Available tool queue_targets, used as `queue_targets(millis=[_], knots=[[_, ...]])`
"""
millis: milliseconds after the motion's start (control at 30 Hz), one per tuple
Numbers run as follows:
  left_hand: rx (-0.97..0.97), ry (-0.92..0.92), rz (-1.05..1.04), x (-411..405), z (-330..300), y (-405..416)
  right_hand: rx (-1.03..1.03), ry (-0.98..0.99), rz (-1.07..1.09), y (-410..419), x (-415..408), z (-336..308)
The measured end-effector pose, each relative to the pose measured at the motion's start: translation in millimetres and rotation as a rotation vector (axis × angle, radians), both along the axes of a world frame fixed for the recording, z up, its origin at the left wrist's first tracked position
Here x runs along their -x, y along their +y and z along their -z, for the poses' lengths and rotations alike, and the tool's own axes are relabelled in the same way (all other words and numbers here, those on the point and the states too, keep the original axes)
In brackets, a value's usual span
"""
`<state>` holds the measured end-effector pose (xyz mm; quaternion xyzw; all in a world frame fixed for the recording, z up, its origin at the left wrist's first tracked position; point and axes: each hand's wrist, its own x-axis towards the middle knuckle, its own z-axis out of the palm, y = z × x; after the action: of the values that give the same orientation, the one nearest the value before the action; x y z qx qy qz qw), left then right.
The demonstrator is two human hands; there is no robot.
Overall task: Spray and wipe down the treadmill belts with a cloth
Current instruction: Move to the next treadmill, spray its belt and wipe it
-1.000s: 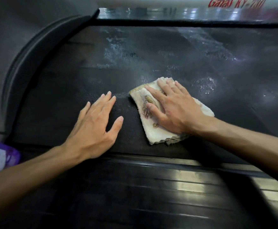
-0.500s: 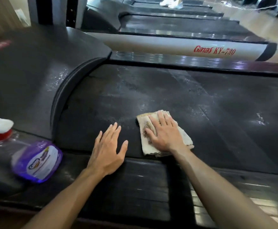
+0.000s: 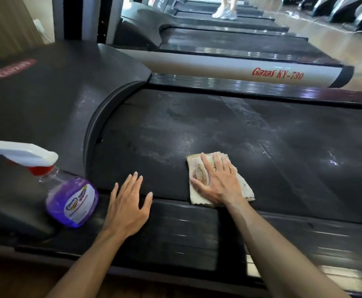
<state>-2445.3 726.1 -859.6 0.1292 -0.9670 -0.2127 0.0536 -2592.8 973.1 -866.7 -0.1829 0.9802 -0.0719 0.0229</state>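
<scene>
Two bare hands on one treadmill, seen from the head camera. Right hand [image 3: 217, 182] lies flat on a folded cream cloth with a brown stain [image 3: 199, 175], fingers straight and spread, pressing it down; nothing curled round it. Cloth sits on the black textured treadmill belt [image 3: 283, 151], at the belt's near edge, its near end reaching the dark ribbed side rail [image 3: 175, 229].

Left hand [image 3: 128, 205] is open too, fingers straight and a little splayed. Palm rests on the side rail, fingertips reaching onto the belt edge. It holds nothing. Left of the cloth and apart from it.

Belt surface shows pale, patchy wet streaks and specks, mostly beyond and to the left of the cloth.

Clear plastic spray bottle of purple liquid [image 3: 72, 201] stands on the rail to the left of the left hand, near it but not touching. White trigger head with red tip and red collar [image 3: 23, 155], nozzle pointing left. Label reads "Ganso"; the smaller print is too fine to make out.

Black motor cover [image 3: 46, 100] at the belt's left end carries a red oval badge, lettering blurred. Grey far side rail [image 3: 218, 68] has red lettering: "Ganas KY-730".

More treadmills in a row behind. On one far off, someone's lower legs in pale trainers [image 3: 225, 11]. Glossy wooden floor [image 3: 330, 39] at upper right.
</scene>
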Motion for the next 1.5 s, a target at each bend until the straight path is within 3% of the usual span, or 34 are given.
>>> queue_targets(millis=[267,500,733,900,1067,1300,1500], knots=[[-0.057,0.088,-0.115,-13.5,6.8,-7.4,0.028,0.076,-0.075,2.0,4.1,4.5],[0.076,0.031,-0.078,-7.6,15.2,-9.7,0.015,0.037,0.014,-28.5,9.2,8.2],[0.129,-0.006,-0.071,-7.7,15.9,-10.4,0.026,-0.010,-0.078,-36.8,-4.2,5.7],[0.123,0.008,-0.062,-8.9,13.7,-8.9,0.012,-0.029,0.047,-5.5,0.2,4.9],[0.116,0.010,-0.078,-7.7,12.3,-7.2,0.001,-0.016,0.134,-40.0,2.6,5.9],[0.063,-0.004,-0.091,-8.2,9.9,-7.2,0.069,-0.003,-0.103,-69.1,-16.0,5.0],[0.071,0.009,-0.092,-8.9,11.7,-6.7,0.004,-0.043,0.066,-32.8,3.7,6.2]])
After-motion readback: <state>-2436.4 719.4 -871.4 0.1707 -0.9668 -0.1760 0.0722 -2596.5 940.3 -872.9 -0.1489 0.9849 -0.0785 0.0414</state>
